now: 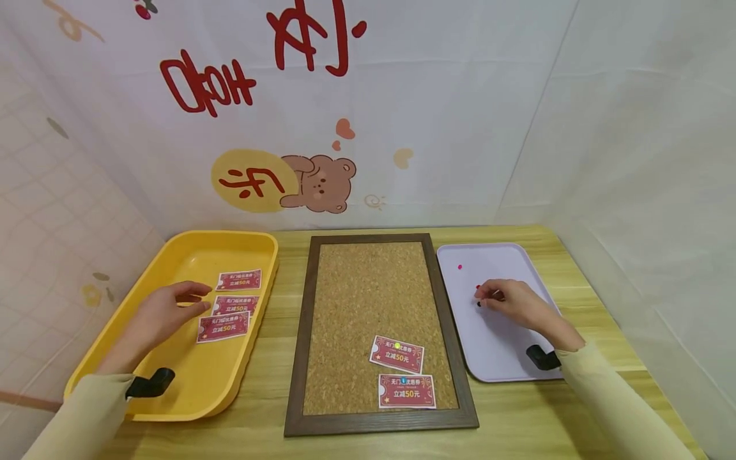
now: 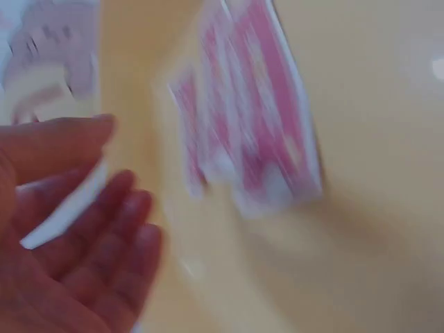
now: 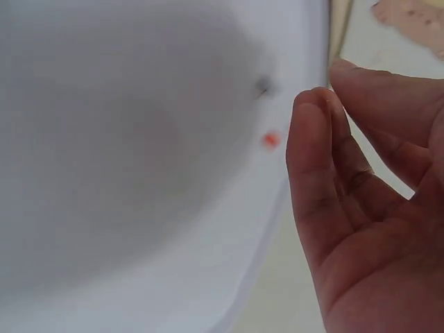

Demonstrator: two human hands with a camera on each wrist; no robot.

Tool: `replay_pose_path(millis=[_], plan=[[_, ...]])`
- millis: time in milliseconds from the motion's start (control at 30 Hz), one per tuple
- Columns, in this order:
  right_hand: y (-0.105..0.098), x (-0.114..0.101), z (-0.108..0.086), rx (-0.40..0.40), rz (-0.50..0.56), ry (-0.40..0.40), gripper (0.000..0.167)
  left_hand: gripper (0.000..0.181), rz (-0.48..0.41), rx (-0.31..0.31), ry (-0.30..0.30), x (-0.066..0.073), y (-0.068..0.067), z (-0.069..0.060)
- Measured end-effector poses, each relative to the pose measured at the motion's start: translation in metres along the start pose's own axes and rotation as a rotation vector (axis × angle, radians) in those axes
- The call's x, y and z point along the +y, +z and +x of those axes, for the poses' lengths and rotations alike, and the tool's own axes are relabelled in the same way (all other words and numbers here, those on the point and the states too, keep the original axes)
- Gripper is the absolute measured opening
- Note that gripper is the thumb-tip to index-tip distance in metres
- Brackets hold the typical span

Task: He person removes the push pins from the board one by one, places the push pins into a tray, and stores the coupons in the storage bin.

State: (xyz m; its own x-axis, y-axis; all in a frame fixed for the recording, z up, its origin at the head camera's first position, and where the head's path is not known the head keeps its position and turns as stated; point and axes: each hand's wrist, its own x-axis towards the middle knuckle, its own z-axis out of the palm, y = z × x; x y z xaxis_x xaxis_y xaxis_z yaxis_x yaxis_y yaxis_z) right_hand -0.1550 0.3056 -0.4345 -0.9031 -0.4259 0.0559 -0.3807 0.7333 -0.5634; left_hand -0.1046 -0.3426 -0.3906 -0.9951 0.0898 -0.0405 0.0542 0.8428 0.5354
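My left hand (image 1: 161, 313) hovers over the yellow tray (image 1: 213, 255), fingers loosely bent with nothing held. Just right of its fingertips lie three red-and-white coupons, the top one (image 1: 239, 280) apart from the overlapping lower pair (image 1: 223, 327); they blur in the left wrist view. My right hand (image 1: 517, 305) is above the lilac tray (image 1: 500, 361), thumb and fingertips slightly apart and nothing visible between them. Close to its fingertips are a small red pin (image 3: 270, 140) and a dark pin (image 3: 263, 86), both blurred. A pink-red pin (image 1: 460, 267) lies farther up that tray.
Between the trays lies a cork board (image 1: 368, 287) with a dark wooden frame. Two coupons are on its lower right: a tilted one (image 1: 397, 364) with a yellow pin (image 1: 397, 345), and a straighter one (image 1: 407, 394) with a blue pin (image 1: 404, 380). A printed cloth (image 1: 448, 96) hangs behind.
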Motion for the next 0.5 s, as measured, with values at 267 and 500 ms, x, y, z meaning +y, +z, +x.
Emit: replay_pose_path(millis=[267, 500], plan=[[0.015, -0.052, 0.003, 0.035, 0.129, -0.080, 0.008, 0.030, -0.126, 0.134, 0.195, 0.088, 0.031, -0.002], [0.035, -0.080, 0.007, 0.003, 0.167, -0.154, 0.006, 0.024, -0.236, 0.053, 0.340, 0.134, 0.069, 0.001]])
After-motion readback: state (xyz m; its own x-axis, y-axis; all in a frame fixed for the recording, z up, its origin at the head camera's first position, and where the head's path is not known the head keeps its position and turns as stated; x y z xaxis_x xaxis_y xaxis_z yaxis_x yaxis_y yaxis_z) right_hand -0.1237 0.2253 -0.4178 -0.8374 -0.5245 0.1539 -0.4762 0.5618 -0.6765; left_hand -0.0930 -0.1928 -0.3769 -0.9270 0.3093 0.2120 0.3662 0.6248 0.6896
